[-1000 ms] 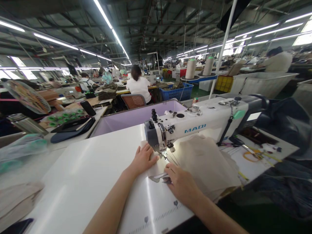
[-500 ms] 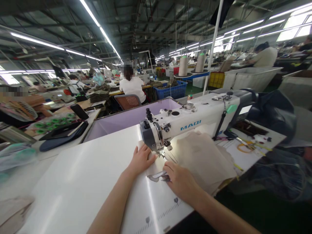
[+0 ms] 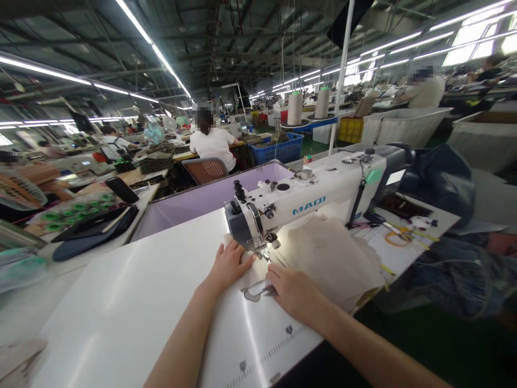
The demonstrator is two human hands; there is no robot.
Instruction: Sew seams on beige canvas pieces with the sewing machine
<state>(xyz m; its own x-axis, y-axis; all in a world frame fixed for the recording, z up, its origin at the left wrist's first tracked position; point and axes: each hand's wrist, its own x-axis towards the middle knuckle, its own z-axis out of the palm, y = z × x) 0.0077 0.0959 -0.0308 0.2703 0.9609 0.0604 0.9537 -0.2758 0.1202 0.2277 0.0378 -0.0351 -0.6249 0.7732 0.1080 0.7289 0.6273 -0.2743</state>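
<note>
Left hand (image 3: 229,264) flat, open-palmed, pressing beige fabric (image 3: 323,253) at 9 o'clock of the sewing machine (image 3: 299,202) needle. Right hand (image 3: 293,291) at 6 o'clock, fingers spread flat on fabric, gripping nothing. White table (image 3: 133,302) underneath.

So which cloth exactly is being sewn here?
Find the white sewing machine on the white table. At its needle end, the left hand and right hand press flat on beige fabric. Unlike the dark denim heap at the right, it is pale and brightly lit.
</note>
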